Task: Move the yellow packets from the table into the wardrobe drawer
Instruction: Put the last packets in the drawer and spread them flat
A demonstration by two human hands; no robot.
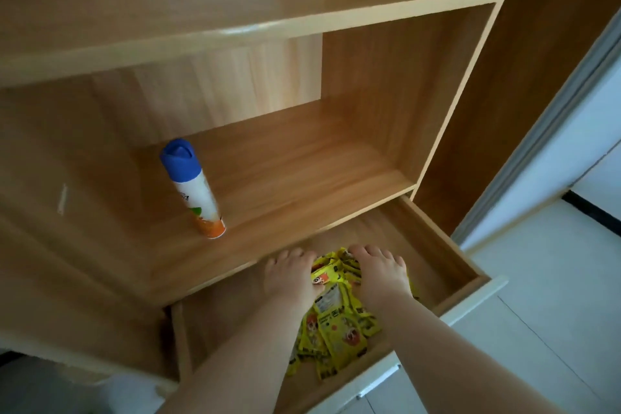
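The yellow packets (336, 323) are heaped in the pulled-out wardrobe drawer (465, 260), near and right of centre. The heap is flanked by the left hand (289, 279) and right hand (381, 276), both laid flat, fingers spread, nothing pinched (probably to press it low for closing).

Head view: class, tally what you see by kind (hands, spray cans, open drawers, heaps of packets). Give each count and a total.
Hands: 2 (left hand, right hand)
Spray cans: 1 (spray can on the shelf)
Open drawers: 1 (drawer)
Heaps: 1 (yellow packets, which overlap too much to count singly)
Total: 5
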